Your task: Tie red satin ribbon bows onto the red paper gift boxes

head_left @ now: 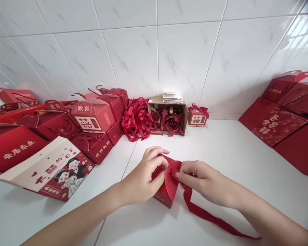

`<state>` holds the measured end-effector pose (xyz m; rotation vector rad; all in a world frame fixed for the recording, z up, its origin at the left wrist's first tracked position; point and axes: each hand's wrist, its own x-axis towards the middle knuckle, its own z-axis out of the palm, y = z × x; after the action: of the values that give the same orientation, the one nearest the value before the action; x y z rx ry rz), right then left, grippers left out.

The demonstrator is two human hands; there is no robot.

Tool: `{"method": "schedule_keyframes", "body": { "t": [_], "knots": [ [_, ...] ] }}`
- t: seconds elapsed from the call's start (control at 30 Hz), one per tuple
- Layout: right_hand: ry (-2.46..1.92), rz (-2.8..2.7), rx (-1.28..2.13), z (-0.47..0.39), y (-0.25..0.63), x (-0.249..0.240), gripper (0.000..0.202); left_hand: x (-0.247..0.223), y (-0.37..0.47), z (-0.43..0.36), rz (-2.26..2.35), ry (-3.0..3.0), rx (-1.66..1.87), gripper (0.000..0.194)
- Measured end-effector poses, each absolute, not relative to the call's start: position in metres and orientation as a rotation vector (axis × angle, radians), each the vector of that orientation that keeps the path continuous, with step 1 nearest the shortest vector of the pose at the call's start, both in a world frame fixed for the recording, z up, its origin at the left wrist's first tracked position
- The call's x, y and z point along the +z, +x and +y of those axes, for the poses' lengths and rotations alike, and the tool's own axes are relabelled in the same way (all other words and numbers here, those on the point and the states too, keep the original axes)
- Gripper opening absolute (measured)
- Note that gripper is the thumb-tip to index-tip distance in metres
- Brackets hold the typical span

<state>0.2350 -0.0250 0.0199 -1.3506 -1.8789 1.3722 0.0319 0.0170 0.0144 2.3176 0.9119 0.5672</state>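
In front of me a small red gift box (pixel 166 194) sits tilted on the white tabletop, its curved top flap standing up. My left hand (pixel 150 174) grips the box by its top, fingers curled over the far side and thumb at the flap. My right hand (pixel 202 179) is closed at the flap, with thumb and fingers pinching a red ribbon (pixel 202 212). The ribbon's long tail trails across the table to the lower right. Part of it near the flap is hidden by my fingers.
Red gift boxes (pixel 92 118) are stacked at left beside a cartoon-couple bag (pixel 66 171). A ribbon pile (pixel 138 119), an open cardboard carton (pixel 186 118) of trimmings and a finished small box (pixel 197 118) stand at the tiled wall (pixel 133 51). Red bags (pixel 277 123) lie right.
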Motion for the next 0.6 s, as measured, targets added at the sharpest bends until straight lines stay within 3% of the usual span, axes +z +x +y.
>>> {"method": "schedule_keyframes", "body": {
  "t": [0.3,0.47,0.6],
  "knots": [
    [-1.455,-1.983,1.115,-0.0293,0.2287,0.0192,0.035,0.0168,0.0324,0.0153,0.881,2.269,0.510,0.009],
    [-1.484,-1.944,0.771,-0.0256,0.2333,0.0206,0.022,0.0153,0.0320,0.0144,0.881,2.211,0.650,0.011],
    [-1.286,-1.935,0.782,-0.0211,0.2304,0.0184,0.020,0.0131,0.0326,0.0119,0.837,2.134,0.832,0.014]
  ]
}}
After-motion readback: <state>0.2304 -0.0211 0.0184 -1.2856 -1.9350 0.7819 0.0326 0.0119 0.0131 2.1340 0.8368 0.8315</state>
